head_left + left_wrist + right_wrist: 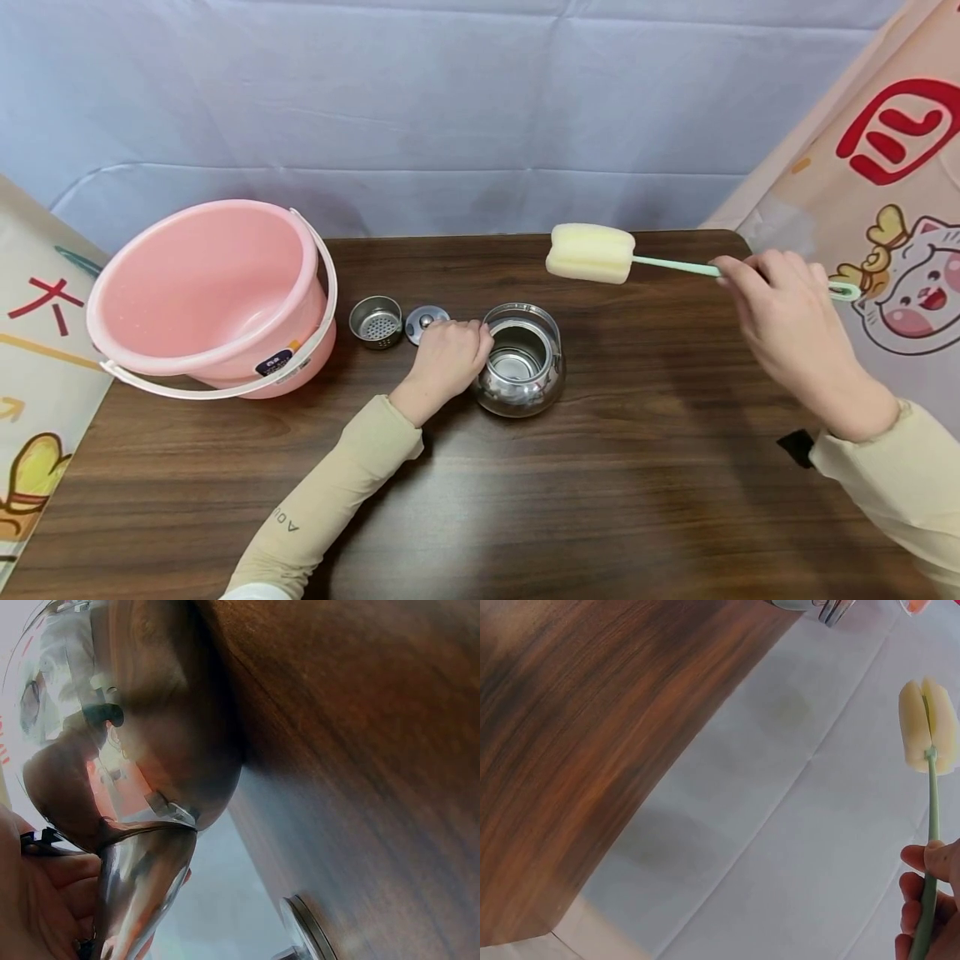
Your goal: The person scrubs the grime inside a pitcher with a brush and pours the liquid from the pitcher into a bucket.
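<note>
A shiny steel teapot (517, 375) stands on the table with its lid off and its mouth facing up. My left hand (447, 354) grips it at the spout side; in the left wrist view the fingers (71, 889) curl behind the spout (146, 885). Over the right part of the table, my right hand (787, 312) holds a sponge bottle brush by its pale green handle (678, 265). The brush's cream sponge head (591, 253) points left. In the right wrist view, thumb and fingers wrap the handle (928, 907).
Left of the teapot lie its round steel lid (427, 320) and a perforated strainer cup (376, 322). A large pink bucket (300, 371) with a white handle stands at the back left. Pale cloth (450, 100) hangs behind the wooden table (637, 500).
</note>
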Motion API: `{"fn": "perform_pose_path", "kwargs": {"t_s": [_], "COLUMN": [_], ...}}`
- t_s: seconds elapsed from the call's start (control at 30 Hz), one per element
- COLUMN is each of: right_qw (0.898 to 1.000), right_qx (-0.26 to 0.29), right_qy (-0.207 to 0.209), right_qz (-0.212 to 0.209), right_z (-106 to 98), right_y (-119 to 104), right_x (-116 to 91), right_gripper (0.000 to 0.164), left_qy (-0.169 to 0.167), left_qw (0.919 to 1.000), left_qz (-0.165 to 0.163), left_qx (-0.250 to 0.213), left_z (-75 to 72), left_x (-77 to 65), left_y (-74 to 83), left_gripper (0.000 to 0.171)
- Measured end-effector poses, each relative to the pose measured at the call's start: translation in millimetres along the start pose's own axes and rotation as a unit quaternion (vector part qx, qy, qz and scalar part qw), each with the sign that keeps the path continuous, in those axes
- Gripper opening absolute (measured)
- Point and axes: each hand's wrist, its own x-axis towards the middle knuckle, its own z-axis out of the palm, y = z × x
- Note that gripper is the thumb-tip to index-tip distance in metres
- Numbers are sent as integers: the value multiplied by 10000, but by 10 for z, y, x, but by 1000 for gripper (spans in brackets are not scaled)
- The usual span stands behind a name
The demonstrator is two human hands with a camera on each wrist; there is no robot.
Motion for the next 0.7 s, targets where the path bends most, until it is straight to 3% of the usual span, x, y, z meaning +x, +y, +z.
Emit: {"fn": "perform_pose_path", "kwargs": {"t_s": [0.2, 0.7], "right_qw": [9997, 9937], "right_qx": [-47, -253], "right_qy": [17, 26], "right_qz": [-229, -1093], "right_z": [-39, -102], "right_y": [-32, -146], "right_x": [66, 233], "right_gripper": [44, 34], "left_qy": [-62, -111], "left_qw": [10000, 9999], "left_qz": [-26, -36], "left_qx": [-1, 7], "left_z": [0, 7], "left_x": [5, 3], "left_y": [4, 0], "left_gripper": [38, 39]}}
